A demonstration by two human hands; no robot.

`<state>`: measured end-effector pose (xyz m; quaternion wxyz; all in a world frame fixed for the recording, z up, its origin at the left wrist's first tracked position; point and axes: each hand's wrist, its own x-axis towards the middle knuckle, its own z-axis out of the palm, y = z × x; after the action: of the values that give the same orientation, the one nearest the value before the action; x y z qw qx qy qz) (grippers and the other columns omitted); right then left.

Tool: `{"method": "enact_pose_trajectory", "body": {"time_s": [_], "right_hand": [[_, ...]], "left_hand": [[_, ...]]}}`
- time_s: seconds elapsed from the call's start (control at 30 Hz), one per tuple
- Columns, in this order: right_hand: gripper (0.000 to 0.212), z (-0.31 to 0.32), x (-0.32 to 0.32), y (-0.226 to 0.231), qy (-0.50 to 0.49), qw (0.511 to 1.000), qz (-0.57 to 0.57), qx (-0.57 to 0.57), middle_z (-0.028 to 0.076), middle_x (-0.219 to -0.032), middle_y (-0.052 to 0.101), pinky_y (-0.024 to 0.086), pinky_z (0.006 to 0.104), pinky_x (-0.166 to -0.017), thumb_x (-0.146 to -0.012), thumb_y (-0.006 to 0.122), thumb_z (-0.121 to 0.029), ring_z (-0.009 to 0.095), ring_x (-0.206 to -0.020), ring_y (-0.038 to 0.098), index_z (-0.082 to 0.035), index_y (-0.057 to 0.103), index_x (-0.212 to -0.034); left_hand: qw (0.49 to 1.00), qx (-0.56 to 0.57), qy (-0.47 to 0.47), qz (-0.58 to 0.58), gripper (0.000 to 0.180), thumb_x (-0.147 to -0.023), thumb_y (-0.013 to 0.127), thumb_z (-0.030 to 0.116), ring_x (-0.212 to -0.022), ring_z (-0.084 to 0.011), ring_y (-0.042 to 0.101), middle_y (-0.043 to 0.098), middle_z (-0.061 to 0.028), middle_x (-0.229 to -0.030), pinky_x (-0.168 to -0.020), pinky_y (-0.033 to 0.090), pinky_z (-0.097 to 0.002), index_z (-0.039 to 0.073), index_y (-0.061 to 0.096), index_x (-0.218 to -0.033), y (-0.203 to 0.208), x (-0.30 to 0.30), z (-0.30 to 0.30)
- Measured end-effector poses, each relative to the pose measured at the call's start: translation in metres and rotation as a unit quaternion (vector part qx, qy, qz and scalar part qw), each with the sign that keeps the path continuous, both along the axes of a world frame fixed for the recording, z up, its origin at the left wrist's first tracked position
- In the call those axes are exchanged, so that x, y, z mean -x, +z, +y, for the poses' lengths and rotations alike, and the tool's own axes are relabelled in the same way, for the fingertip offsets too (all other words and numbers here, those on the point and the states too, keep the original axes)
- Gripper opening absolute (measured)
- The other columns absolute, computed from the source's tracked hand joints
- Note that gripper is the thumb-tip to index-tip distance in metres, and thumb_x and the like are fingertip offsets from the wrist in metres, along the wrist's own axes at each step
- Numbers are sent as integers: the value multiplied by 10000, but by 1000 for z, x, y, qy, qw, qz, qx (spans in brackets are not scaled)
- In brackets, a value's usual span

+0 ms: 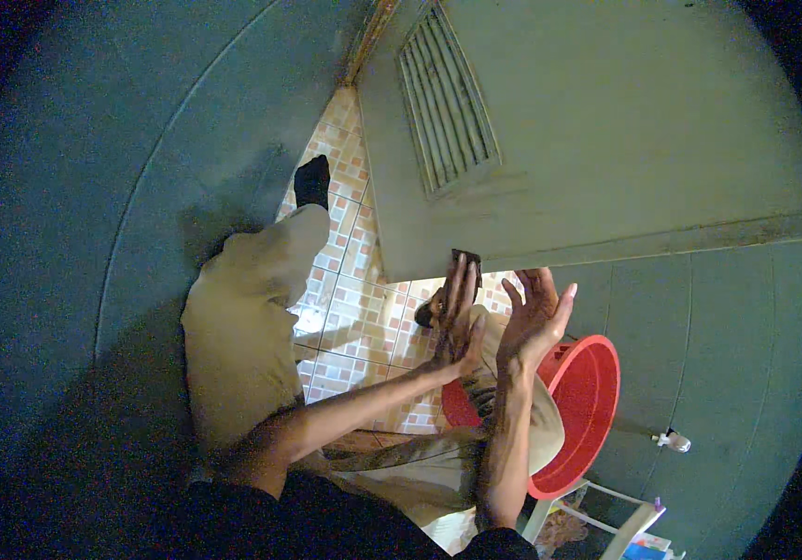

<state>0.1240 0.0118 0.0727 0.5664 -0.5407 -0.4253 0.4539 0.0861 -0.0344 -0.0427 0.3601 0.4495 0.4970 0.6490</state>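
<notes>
My left hand (pixel 457 322) reaches up between my knees to the lower edge of a grey-green door (pixel 625 121). Its fingers are stretched out, with the thumb apart. They overlap a small dark rectangular piece (pixel 477 271) at the door's edge; whether it is loose or fixed there is unclear. Beside it, my right hand (pixel 534 317) is raised by the same edge, palm partly up, fingers spread and slightly bent, with nothing seen in it. A slatted vent panel (pixel 448 103) is set in the door.
A red plastic tub (pixel 597 411) stands close behind my right forearm. Near it are a pale rack (pixel 630 532) with small items and a small white wall fitting (pixel 672 441). A dark grey-green wall (pixel 65 233) rises on the left. My legs straddle the patterned tile floor (pixel 359 313).
</notes>
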Motion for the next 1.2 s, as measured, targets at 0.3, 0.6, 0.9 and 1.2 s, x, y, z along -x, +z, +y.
{"method": "enact_pose_trajectory", "body": {"time_s": [0.3, 0.6, 0.9, 1.2], "right_hand": [[767, -2, -2, -1, 27, 1000, 4, -14, 173, -1211, 664, 461, 447, -998, -1057, 293, -608, 282, -1150, 601, 51, 632, -1258], [750, -2, 14, 0, 1, 1000, 0, -22, 170, -1194, 657, 460, 443, -997, -1058, 306, -598, 273, -1168, 585, 53, 628, -1243], [765, 4, -9, 0, -23, 1000, 1, -11, 177, -1222, 651, 454, 445, -994, -1060, 293, -593, 278, -1175, 579, 69, 607, -1281], [715, 4, -10, -4, 2, 1000, 21, -18, 156, -1144, 664, 475, 442, -976, -1059, 327, -586, 286, -1132, 601, 45, 640, -1177]], "left_hand": [[994, 49, 59, 80, 832, -1026, 356, 471, -1574, -391, 44, 35, -257, -1693, -1212, 61, -586, -19, 47, -1623, -43, -13, -2], [977, 197, -19, -80, 913, -931, 581, 279, -1567, -363, 143, 109, -222, -1697, -1197, 148, -602, 32, 52, -1633, -139, 20, 12], [999, 8, 42, 15, 1027, -811, 643, 144, -1572, -393, 106, 94, -235, -1698, -1185, 120, -647, 36, 47, -1640, -25, 2, 17], [989, -35, 20, 142, 1010, -765, 617, 170, -1569, -398, 127, 117, -253, -1688, -1194, 114, -599, -8, 120, -1626, -25, 17, 15]]}}
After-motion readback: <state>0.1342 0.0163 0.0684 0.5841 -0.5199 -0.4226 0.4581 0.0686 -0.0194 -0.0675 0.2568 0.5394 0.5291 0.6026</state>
